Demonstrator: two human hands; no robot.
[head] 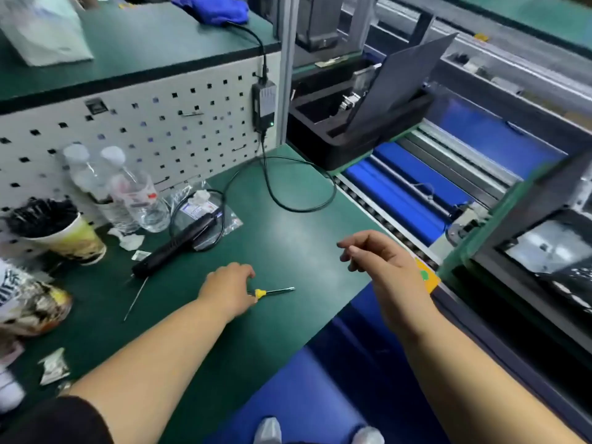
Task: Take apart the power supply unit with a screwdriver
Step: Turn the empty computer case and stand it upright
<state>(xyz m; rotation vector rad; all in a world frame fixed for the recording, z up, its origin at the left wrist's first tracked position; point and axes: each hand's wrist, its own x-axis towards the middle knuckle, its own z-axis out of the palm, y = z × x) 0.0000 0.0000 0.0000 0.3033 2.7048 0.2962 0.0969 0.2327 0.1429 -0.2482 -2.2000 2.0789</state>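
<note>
A small screwdriver with a yellow handle [260, 293] lies on the green bench mat [288, 232], its metal shaft pointing right. My left hand [229, 288] covers the handle end and grips it with curled fingers. My right hand [382, 259] hovers above the mat's right edge, fingers loosely curled, holding nothing. A black tray [320, 149] on the conveyor at the right carries a metal unit [352, 97] partly hidden behind a dark sheet [403, 81].
A black electric screwdriver [174, 248] with its cable lies left of centre, a thin metal rod [136, 298] below it. Two water bottles [128, 190], a paper cup [61, 232] and snack wrappers [28, 302] crowd the left. A conveyor with blue rollers [416, 193] runs along the right.
</note>
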